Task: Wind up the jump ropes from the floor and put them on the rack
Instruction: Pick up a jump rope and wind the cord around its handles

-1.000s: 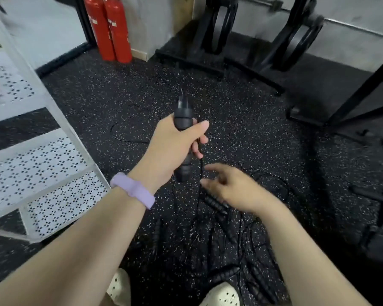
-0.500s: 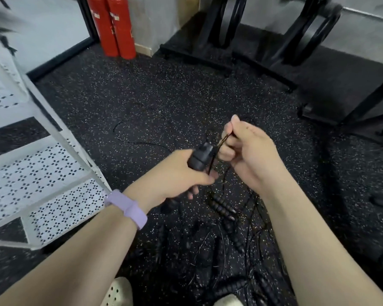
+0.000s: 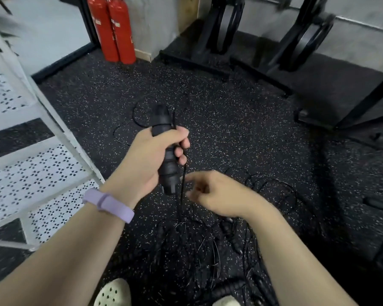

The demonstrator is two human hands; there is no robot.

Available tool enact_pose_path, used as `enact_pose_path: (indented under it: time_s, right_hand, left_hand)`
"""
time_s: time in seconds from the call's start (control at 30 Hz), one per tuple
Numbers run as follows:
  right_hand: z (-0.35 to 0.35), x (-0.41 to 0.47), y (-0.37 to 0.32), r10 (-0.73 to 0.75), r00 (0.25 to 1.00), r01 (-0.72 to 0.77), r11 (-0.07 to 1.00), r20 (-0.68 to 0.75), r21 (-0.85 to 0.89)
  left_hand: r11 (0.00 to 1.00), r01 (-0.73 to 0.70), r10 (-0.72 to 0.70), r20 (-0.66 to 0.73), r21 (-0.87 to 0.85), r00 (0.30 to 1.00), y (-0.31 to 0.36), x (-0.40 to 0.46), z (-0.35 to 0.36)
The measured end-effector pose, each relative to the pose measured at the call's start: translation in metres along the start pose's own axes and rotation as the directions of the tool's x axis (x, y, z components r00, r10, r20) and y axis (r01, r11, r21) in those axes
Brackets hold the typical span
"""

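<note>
My left hand (image 3: 146,157), with a lilac wristband, is closed around black jump rope handles (image 3: 167,164) held upright in the middle of the view. A thin black cord (image 3: 182,184) is looped once over the handles' top and hangs down past their lower end. Just right of that cord, my right hand (image 3: 217,195) has thumb and forefinger on either side of it; the hand is blurred and I cannot tell whether it pinches the cord. Below both hands a tangle of several more black jump ropes (image 3: 208,246) lies on the speckled floor. The white perforated rack (image 3: 38,173) stands at the left.
Two red fire extinguishers (image 3: 112,29) stand against the back wall. Black weight-plate stands (image 3: 263,40) line the far right, and a dark frame (image 3: 367,102) crosses the right side. A loose cord loop (image 3: 128,129) lies on the floor beyond my hands. My white shoes (image 3: 113,293) show at the bottom.
My left hand lifted the handles and turned them upright. My right hand dropped from beside the handles' top to below them, next to the hanging cord. One turn of cord now crosses the handles.
</note>
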State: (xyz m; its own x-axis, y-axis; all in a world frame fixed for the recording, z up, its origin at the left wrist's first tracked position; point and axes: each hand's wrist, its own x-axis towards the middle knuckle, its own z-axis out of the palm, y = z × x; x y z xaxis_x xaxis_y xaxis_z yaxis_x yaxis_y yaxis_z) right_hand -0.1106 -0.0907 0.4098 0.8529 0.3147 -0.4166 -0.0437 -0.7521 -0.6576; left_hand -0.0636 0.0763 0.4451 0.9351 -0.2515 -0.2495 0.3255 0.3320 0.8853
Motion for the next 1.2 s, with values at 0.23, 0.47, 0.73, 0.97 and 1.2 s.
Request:
enact_pose_path:
  time_s: [0.23, 0.47, 0.73, 0.97, 1.2]
  right_hand:
    - [-0.006, 0.007, -0.004, -0.047, 0.947, 0.121, 0.969, -0.319, 0.217]
    - [-0.028, 0.010, -0.006, 0.120, 0.884, 0.336, 0.507, -0.452, 0.793]
    - [-0.028, 0.007, 0.004, 0.191, 0.901, 0.008, 0.890, -0.389, 0.456]
    - [-0.003, 0.010, 0.002, 0.058, 0.987, -0.031, 0.983, -0.148, 0.178]
    - [-0.021, 0.006, 0.000, 0.102, 0.901, 0.166, 0.817, -0.421, 0.552]
  left_hand:
    - [0.998, -0.039, 0.041, -0.023, 0.057, 0.999, 0.005, 0.003, -0.005]
    - [0.729, 0.199, -0.323, 0.073, 0.655, 0.943, -0.024, 0.009, -0.009]
    - [0.889, 0.117, -0.102, -0.057, 0.443, 0.993, -0.026, 0.015, 0.000]
    - [0.985, 0.069, -0.069, -0.008, 0.160, 0.998, -0.013, 0.009, 0.016]
    - [0.802, 0.242, -0.238, -0.079, 0.546, 0.968, -0.019, 0.009, 0.002]
